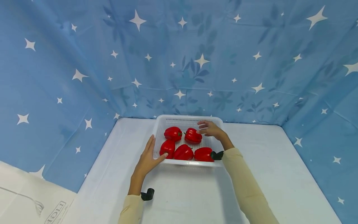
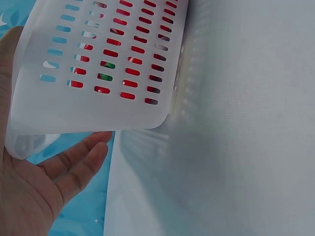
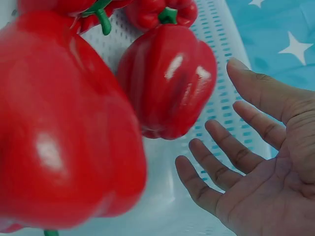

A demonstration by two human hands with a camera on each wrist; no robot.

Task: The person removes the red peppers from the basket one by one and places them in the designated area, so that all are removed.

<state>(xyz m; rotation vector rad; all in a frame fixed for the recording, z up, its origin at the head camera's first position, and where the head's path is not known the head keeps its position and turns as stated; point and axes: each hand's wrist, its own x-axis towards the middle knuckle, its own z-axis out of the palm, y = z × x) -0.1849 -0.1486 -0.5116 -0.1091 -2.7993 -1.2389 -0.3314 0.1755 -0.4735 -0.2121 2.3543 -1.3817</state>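
A white plastic basket with slotted walls stands on the table and holds several red bell peppers. At its near left corner is my left hand, thumb by the front rim and straight fingers along the left side. Above the basket's right part hovers my right hand, fingers spread and apart from the fruit. Closest to it lies the back right bell pepper. Another bell pepper lies at the back left. Along the front are a left pepper, a middle pepper and a right pepper.
The basket rests toward the far edge of a white-covered table. Behind and beside the table hangs a blue curtain with white stars. Black straps are on both wrists. Printed pale cloth shows at the lower left.
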